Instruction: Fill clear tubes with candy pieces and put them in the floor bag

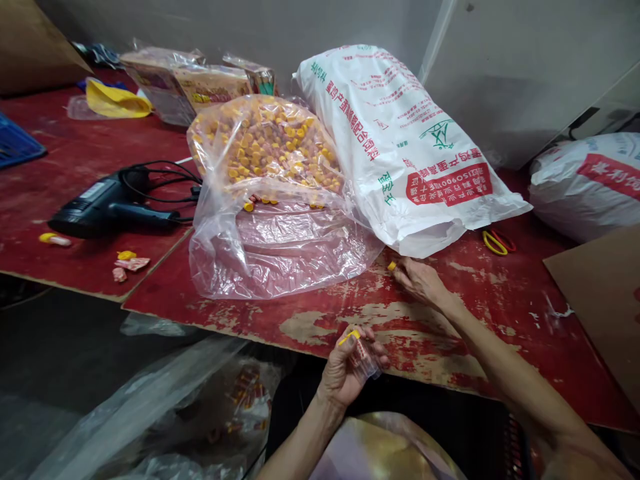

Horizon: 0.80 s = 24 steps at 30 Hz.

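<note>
My left hand (350, 367) is closed around a small bunch of clear plastic tubes (364, 361) with yellow tops and reddish print, just over the table's front edge. My right hand (423, 280) reaches over the tabletop by the lower edge of a white woven sack (395, 147). A small yellow cap (392, 265) shows at its fingertips; whatever else the fingers hold is hidden. To the left of that hand, a large clear plastic bag (285, 240) lies with its mouth toward me. Many small yellow-capped pieces (280, 147) fill its far part.
A heat gun (110, 200) with its cable lies left on the worn red table (240, 313). Near it are a few loose pieces (133, 263). Scissors (497, 241) lie right of the sack. Packaged goods (213, 87) stand behind; a cardboard box (600, 300) is at right.
</note>
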Each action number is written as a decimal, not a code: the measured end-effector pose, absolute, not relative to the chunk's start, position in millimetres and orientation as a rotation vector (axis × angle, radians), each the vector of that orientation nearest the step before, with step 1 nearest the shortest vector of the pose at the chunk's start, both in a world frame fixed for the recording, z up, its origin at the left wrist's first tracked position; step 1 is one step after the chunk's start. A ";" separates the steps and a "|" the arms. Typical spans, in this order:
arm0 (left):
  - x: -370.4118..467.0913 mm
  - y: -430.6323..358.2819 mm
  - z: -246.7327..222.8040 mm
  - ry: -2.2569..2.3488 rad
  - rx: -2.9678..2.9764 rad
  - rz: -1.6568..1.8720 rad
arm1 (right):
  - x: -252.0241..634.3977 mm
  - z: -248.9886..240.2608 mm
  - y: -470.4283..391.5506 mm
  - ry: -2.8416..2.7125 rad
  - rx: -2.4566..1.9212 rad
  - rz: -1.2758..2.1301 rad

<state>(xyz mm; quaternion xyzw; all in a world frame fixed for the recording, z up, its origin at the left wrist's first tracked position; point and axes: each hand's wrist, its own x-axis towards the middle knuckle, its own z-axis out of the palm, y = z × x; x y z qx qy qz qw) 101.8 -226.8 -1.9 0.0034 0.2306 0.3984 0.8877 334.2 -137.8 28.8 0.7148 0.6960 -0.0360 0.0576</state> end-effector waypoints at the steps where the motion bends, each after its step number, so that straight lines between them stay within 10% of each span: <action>1: 102.0 -225.2 -2.0 0.480 -0.001 0.821 | 333.9 36.4 -146.4 2.134 2.096 -0.218; 19: 111.6 -205.7 2.8 0.527 -0.114 0.768 | 319.2 33.7 -173.1 1.885 1.875 -0.187; 24: 105.6 -217.4 -1.3 0.465 -0.097 0.785 | 318.3 37.6 -178.7 2.178 2.149 -0.663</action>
